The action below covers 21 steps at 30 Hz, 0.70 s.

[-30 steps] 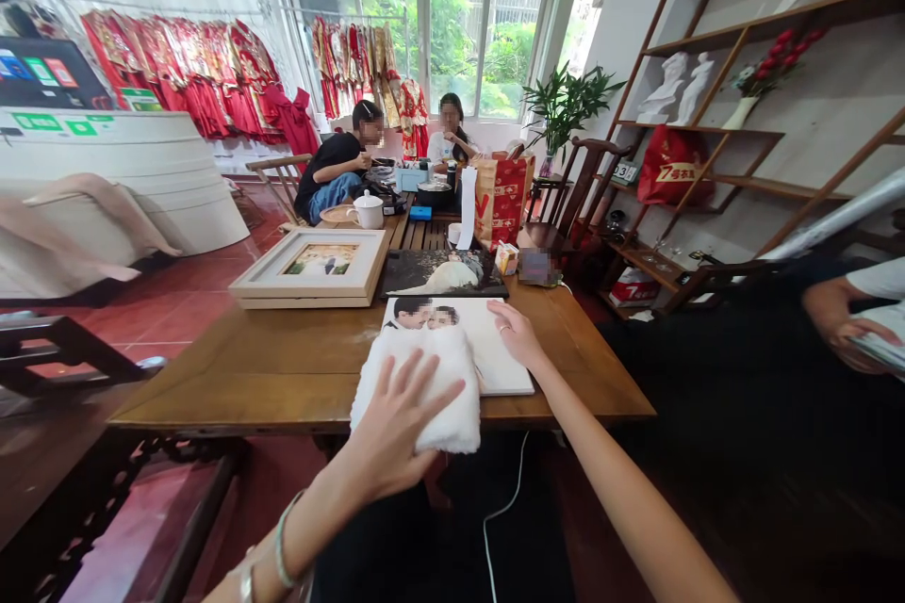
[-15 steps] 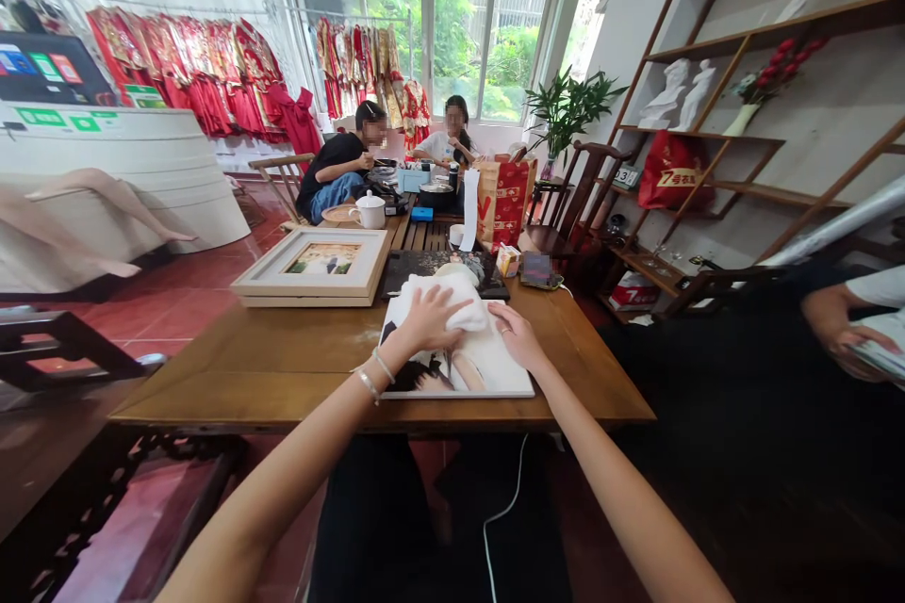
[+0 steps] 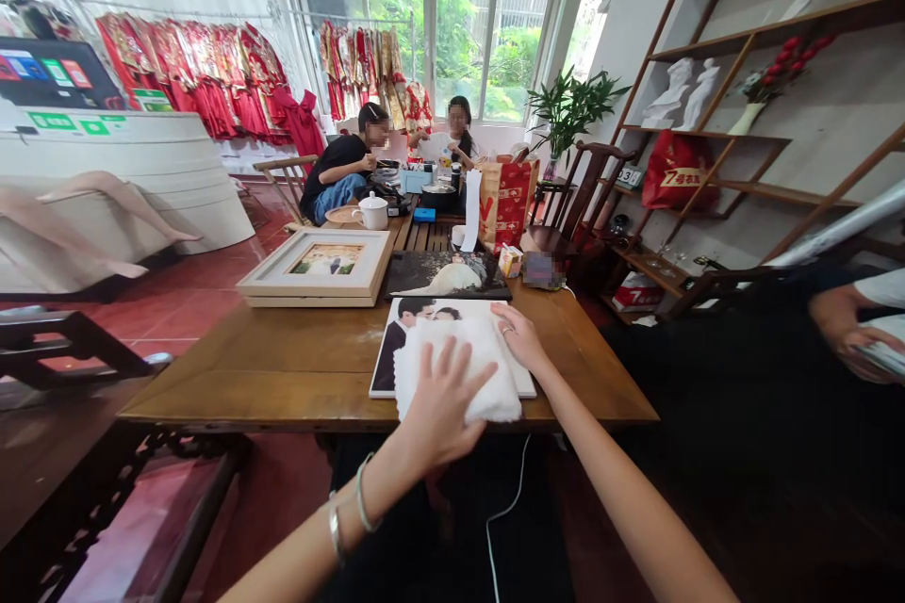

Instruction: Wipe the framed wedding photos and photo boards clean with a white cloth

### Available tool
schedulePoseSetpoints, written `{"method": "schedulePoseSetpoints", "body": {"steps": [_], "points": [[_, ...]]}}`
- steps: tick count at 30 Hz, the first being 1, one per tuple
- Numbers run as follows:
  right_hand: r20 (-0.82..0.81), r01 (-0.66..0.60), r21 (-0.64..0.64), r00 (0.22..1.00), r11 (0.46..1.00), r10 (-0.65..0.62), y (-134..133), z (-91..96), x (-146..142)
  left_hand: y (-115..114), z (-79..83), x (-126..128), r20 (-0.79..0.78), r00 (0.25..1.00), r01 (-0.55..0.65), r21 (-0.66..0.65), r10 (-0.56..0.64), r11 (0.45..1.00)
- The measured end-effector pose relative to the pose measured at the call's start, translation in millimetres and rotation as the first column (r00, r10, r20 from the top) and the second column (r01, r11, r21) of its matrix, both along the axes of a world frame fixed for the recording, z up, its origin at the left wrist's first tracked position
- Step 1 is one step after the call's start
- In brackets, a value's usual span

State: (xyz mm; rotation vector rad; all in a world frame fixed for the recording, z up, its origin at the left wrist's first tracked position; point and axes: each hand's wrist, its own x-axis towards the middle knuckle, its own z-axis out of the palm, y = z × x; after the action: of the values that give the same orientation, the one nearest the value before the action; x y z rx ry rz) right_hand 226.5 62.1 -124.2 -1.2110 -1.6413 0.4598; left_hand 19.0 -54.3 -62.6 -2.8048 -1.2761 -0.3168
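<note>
left hand: i have the left hand (image 3: pixel 439 424) laid over the white cloth (image 3: pixel 497 399), fingers spread wide, pinching nothing that i can see; the spread probably keeps the cloth flat under the palm.
right hand: the right hand (image 3: pixel 521 341) lies at the far right corner of the photo panel (image 3: pixel 387 369), fingers stretched out and close together, presumably to steady it; whether any curl under the edge, i cannot tell from here.
cloth: on the panel, covering much of its middle and right, its near edge reaching past the panel's near edge; the thickness of the fold is hard to judge.
panel: flat at the near edge of the wooden table (image 3: pixel 283 372), likely put there for easy reach; the cloth and left hand hide the lower part of its picture.
behind it: the dark photo panel (image 3: pixel 447 277) and, to the left, the pale picture frame (image 3: pixel 321 266), perhaps set back to leave working room.
hard to read: a blurred-out item (image 3: pixel 542 270) beyond the right hand.
cut off: at my right border, another person's hand (image 3: pixel 845 330) with something pale, unclear.
</note>
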Motion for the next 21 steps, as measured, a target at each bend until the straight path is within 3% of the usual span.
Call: {"method": "schedulePoseSetpoints", "body": {"steps": [3, 5, 11, 15, 18, 21], "points": [[0.003, -0.015, 0.005, 1.000, 1.000, 0.015, 0, -0.2, 1, -13, 0.5, 3, 0.007, 1.000, -0.009, -0.023, 0.009, 1.000], [0.001, -0.026, 0.009, 1.000, 1.000, 0.026, 0, -0.1, 2, -4, 4.9, 7, -0.012, 1.000, -0.013, -0.044, 0.013, 0.999], [-0.047, -0.082, -0.025, 0.996, 0.996, 0.080, 1, 4.0, 2, 66, 20.2, 22, -0.105, 0.995, -0.009, -0.074, 0.001, 0.997], [-0.093, -0.101, -0.036, 0.991, 0.994, 0.097, 0, 5.8, 2, 102, 21.1, 27, -0.147, 0.989, 0.010, -0.074, -0.021, 0.997], [-0.159, -0.084, -0.042, 0.984, 0.996, 0.076, 2, 3.7, 1, 110, 16.2, 28, -0.123, 0.992, 0.009, -0.039, -0.013, 0.999], [-0.233, -0.067, -0.071, 0.971, 0.995, 0.049, 5, 0.0, 1, 97, 10.2, 32, -0.088, 0.996, -0.029, -0.003, 0.028, 1.000]]}}
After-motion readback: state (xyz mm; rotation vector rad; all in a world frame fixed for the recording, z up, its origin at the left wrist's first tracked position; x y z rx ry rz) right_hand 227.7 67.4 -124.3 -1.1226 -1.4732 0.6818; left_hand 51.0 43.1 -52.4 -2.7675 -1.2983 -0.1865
